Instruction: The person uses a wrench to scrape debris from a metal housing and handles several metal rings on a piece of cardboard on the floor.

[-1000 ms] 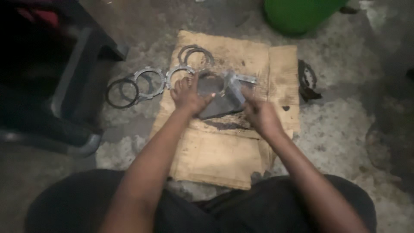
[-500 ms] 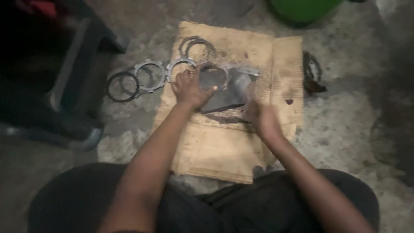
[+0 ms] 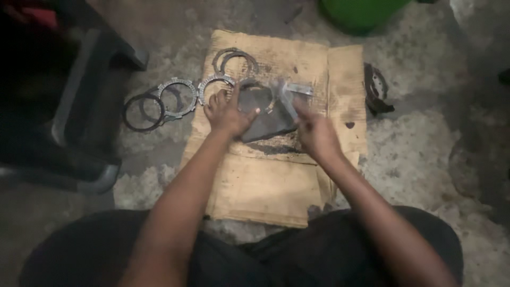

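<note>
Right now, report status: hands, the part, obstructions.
Left hand pressing on dark flat sheet on cardboard. Right hand by a blurred pale object. Toothed metal rings lie left.

Left hand point(image 3: 229, 112) on dark sheet point(image 3: 265, 123) — right hand point(image 3: 314, 133) beside — cardboard point(image 3: 276, 180) beneath.

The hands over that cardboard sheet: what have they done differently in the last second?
The right hand has drawn back toward the person, off the dark flat piece, where it rested a second ago. The left hand stays pressed on that piece and the ring there. The toothed rings on the floor, the ring pair and the cardboard lie as before.
</note>
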